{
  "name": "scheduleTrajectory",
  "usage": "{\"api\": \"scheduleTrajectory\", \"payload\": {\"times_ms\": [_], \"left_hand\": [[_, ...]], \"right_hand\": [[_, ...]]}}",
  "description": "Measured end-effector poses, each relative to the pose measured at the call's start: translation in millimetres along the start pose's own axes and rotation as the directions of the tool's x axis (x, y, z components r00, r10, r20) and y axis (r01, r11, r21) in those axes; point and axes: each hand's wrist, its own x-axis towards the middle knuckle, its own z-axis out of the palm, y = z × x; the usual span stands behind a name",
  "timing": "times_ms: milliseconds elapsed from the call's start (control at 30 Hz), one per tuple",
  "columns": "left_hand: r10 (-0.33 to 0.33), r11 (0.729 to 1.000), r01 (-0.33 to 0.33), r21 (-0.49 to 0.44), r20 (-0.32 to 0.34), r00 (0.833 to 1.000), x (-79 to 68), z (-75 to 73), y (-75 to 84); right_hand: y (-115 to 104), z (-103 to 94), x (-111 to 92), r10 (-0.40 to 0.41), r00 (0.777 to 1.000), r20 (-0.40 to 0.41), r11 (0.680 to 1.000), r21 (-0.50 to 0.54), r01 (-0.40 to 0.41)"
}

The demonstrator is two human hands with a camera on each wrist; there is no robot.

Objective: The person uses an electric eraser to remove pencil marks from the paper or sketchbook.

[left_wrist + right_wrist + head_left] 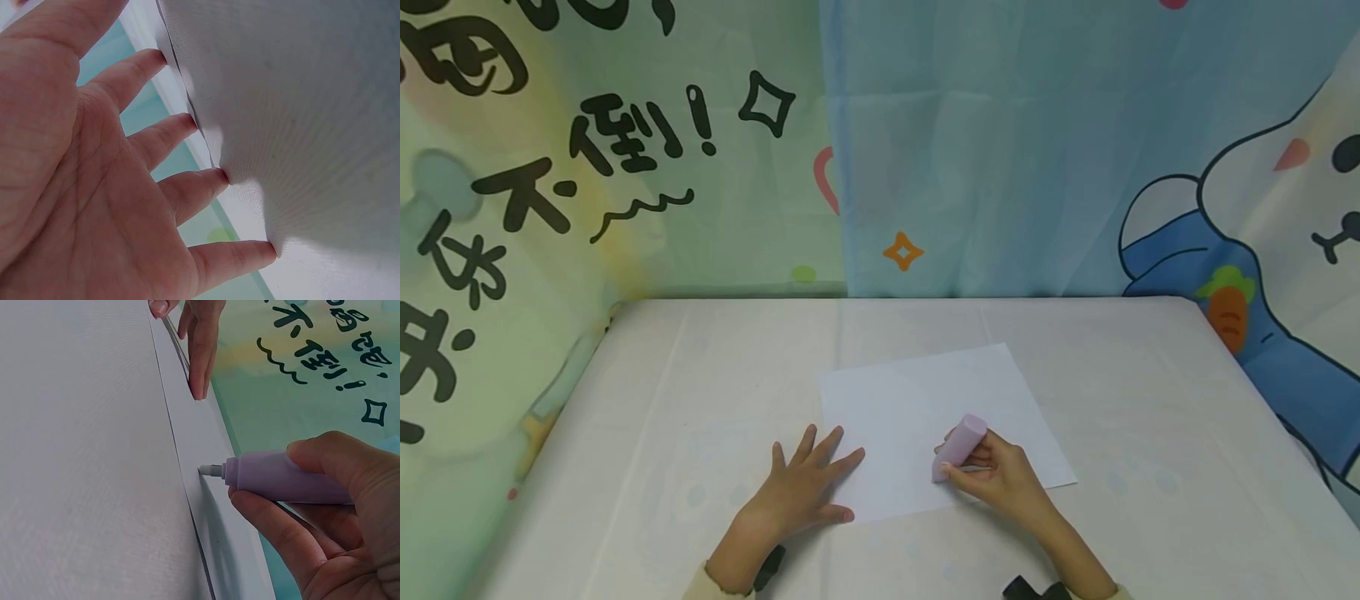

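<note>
A sheet of white paper lies slightly turned on the white-covered table. My left hand has its fingers spread, with fingertips and thumb resting at the paper's left edge. The left wrist view shows the palm of that hand raised, its fingertips touching down. In my right hand is a thick lilac marker, pinched between thumb and fingers. Seen from the right wrist, the uncapped pale tip of the marker points down right at the paper. No drawn line shows on the sheet.
The table has a white cloth over it and extends past the paper on all sides. Printed curtains hang behind it and at both sides, with dark lettering at left and a cartoon animal at right.
</note>
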Motion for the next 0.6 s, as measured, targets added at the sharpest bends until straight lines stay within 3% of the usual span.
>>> {"api": "scheduleTrajectory", "payload": {"times_ms": [600], "left_hand": [[-0.011, 1.000, 0.011, -0.005, 0.009, 1.000, 0.1, -1.5, 0.8]], "right_hand": [[-3.4, 0.5, -0.6, 0.027, 1.000, -0.002, 0.999, -0.022, -0.027]]}}
